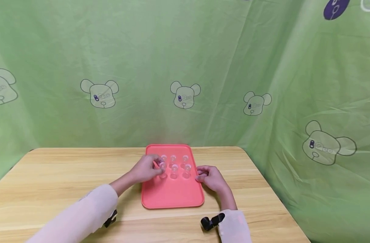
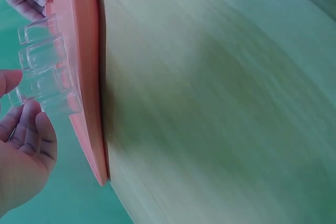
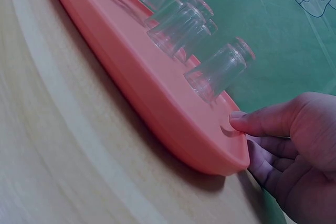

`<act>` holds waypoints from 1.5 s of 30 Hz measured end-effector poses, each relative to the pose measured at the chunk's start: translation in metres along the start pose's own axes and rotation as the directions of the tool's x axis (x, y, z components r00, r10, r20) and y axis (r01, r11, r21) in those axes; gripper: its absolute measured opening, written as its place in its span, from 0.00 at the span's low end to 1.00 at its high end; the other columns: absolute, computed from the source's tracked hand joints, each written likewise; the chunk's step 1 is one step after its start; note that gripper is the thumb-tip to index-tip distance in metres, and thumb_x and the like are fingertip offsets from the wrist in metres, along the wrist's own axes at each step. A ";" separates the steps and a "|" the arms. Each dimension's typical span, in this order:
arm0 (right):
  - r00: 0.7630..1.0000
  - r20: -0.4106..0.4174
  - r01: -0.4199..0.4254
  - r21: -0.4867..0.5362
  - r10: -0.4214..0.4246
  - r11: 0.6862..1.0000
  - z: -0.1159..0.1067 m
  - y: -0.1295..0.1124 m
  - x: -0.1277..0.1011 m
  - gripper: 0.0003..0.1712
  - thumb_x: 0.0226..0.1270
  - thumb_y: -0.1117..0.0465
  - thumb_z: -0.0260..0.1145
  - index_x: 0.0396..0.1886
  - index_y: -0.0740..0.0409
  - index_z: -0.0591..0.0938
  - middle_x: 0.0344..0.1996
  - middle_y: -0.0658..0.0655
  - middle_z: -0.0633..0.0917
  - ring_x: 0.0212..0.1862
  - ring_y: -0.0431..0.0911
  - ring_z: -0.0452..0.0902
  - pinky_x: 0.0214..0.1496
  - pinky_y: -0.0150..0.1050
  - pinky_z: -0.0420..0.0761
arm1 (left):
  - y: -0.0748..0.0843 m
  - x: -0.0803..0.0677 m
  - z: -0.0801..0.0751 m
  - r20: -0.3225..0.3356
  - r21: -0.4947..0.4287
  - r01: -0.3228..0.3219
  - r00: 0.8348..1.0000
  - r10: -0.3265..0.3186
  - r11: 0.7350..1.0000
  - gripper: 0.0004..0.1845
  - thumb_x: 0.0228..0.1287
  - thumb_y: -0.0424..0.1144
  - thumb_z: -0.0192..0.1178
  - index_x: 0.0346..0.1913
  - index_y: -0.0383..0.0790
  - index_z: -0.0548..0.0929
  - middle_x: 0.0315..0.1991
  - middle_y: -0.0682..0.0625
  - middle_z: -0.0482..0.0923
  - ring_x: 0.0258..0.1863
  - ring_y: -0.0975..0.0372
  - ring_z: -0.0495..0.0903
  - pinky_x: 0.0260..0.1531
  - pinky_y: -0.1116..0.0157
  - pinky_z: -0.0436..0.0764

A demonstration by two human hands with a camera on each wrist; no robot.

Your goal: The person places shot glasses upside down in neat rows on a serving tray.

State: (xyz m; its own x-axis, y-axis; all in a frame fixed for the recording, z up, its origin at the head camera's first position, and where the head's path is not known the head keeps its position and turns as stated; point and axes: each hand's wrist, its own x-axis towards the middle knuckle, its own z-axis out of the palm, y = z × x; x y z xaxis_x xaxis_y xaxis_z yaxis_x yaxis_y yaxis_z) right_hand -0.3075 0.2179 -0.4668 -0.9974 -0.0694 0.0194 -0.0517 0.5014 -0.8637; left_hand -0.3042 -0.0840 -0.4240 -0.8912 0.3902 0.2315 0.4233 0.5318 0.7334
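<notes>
Several small clear jars with narrower tops stand upright in two rows on a pink tray (image 1: 173, 197). My left hand (image 1: 147, 168) reaches over the tray's left side and pinches the top of the front-left jar (image 1: 163, 171) between thumb and fingers. In the left wrist view the left hand (image 2: 26, 145) partly hides that jar. At the tray's right edge, my right hand (image 1: 213, 179) grips the rim, its thumb inside and its fingers outside. The right wrist view shows this hand (image 3: 294, 150) near a jar (image 3: 218, 72) at the row's end.
The tray lies on a light wood table (image 1: 66, 172). A green curtain (image 1: 136, 50) printed with bear heads hangs behind it and along the right side. Black wrist straps (image 1: 212, 221) sit by the pale sleeves (image 1: 235, 226).
</notes>
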 end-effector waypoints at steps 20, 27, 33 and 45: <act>1.000 0.011 -0.002 0.006 0.002 1.000 -0.001 -0.001 -0.001 0.20 0.63 0.75 0.69 0.56 0.69 0.83 0.38 0.58 0.86 0.39 0.47 0.81 0.41 0.37 0.83 | -0.002 0.002 0.008 0.004 0.020 -0.001 1.000 0.001 1.000 0.09 0.60 0.31 0.72 0.42 0.39 0.85 0.33 0.54 0.82 0.29 0.63 0.79 0.29 0.67 0.81; 1.000 0.005 -0.005 -0.002 0.005 1.000 0.000 -0.002 -0.001 0.21 0.63 0.75 0.70 0.56 0.68 0.83 0.37 0.56 0.86 0.39 0.46 0.81 0.42 0.38 0.83 | -0.005 0.003 0.010 0.003 0.021 -0.003 1.000 0.003 1.000 0.09 0.60 0.29 0.72 0.42 0.38 0.85 0.34 0.53 0.82 0.31 0.61 0.80 0.31 0.66 0.81; 1.000 0.002 -0.011 -0.003 0.011 1.000 0.000 -0.001 -0.001 0.20 0.63 0.74 0.70 0.56 0.67 0.84 0.37 0.57 0.86 0.39 0.47 0.81 0.42 0.37 0.83 | -0.006 0.003 0.011 0.006 0.029 0.004 1.000 -0.004 1.000 0.09 0.61 0.29 0.72 0.42 0.38 0.85 0.34 0.53 0.81 0.31 0.59 0.80 0.32 0.66 0.81; 1.000 0.009 0.000 0.009 0.000 1.000 -0.001 -0.002 -0.001 0.21 0.63 0.75 0.69 0.56 0.69 0.83 0.38 0.58 0.86 0.39 0.46 0.81 0.41 0.35 0.83 | -0.008 0.003 0.013 0.017 0.036 -0.015 1.000 0.015 0.999 0.10 0.61 0.29 0.71 0.44 0.37 0.85 0.36 0.51 0.83 0.30 0.62 0.80 0.31 0.67 0.81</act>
State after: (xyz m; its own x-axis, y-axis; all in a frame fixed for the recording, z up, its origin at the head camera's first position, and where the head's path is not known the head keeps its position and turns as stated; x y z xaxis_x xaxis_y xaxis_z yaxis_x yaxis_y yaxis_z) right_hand -0.3061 0.2181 -0.4647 -0.9969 -0.0775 0.0151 -0.0515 0.4940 -0.8680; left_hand -0.3079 -0.0777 -0.4376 -0.8819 0.4107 0.2314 0.4426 0.5527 0.7062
